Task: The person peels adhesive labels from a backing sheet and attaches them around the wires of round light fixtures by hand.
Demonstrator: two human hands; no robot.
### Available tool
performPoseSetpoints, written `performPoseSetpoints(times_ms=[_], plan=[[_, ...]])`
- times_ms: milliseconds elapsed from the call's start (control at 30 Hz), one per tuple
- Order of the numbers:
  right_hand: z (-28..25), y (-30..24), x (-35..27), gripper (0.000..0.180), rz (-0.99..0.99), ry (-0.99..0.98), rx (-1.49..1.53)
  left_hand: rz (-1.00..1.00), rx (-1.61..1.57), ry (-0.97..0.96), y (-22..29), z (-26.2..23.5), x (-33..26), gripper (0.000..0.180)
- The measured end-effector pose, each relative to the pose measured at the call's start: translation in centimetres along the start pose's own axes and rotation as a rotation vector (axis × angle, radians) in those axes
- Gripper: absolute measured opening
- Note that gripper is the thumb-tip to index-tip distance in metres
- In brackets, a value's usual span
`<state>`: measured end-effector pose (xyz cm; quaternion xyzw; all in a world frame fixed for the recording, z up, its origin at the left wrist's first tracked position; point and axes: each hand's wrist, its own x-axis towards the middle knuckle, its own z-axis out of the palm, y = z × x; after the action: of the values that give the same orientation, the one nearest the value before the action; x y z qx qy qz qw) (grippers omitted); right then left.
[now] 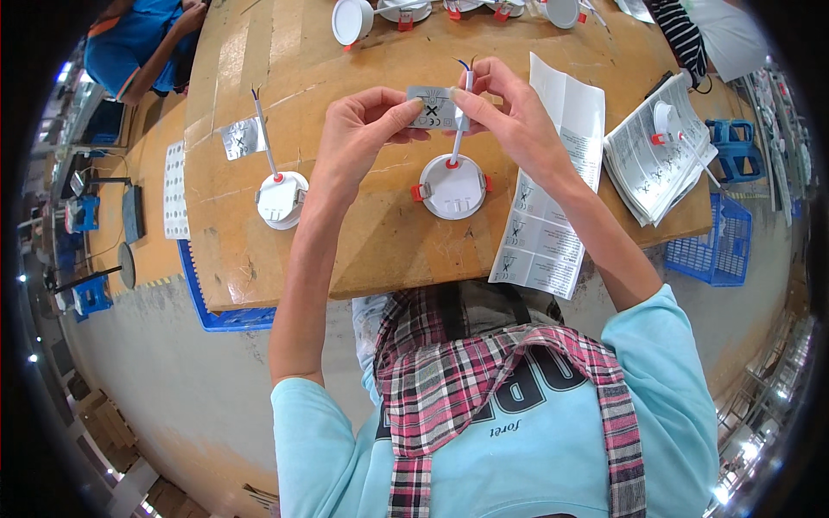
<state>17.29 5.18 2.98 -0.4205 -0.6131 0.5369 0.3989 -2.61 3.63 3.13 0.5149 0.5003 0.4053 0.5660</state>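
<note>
Over the table [367,237], your left hand [364,129] and right hand [511,114] pinch a label [436,100] at the cable [458,145]; uneven pulling could crease it.

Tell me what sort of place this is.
Likely a factory workshop: matching round lights lie about the worktable with sheets of labels, and a blue crate sits nearby.

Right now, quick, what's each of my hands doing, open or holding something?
Left hand: closed, pinching the left end of a silver label.
Right hand: closed, pinching the label's right end at the white cable.
</note>
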Motion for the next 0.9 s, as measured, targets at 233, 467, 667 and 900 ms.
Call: performPoseSetpoints(times_ms=[233, 467, 667, 900], plan=[[0.17, -0.48, -0.2, 0.027, 0.05, -0.035, 0.139, 0.032, -0.03, 0.023, -0.09, 0.24, 0.31, 0.019], [0.72, -0.24, -0.48, 0.025, 0.007, -0.019, 0.194, 0.066, 0.006, 0.01, -0.5, 0.03, 0.61, 0.018], [0.87, 0.26, -0.48, 0.028, -0.022, -0.013, 0.179, 0.058, 0.023, 0.036, -0.18, 0.23, 0.79, 0.018], [0.77, 0.37, -0.61, 0.03, -0.019, -0.006, 0.169, 0.043, 0.052, 0.059, -0.41, 0.5, 0.83, 0.021]])
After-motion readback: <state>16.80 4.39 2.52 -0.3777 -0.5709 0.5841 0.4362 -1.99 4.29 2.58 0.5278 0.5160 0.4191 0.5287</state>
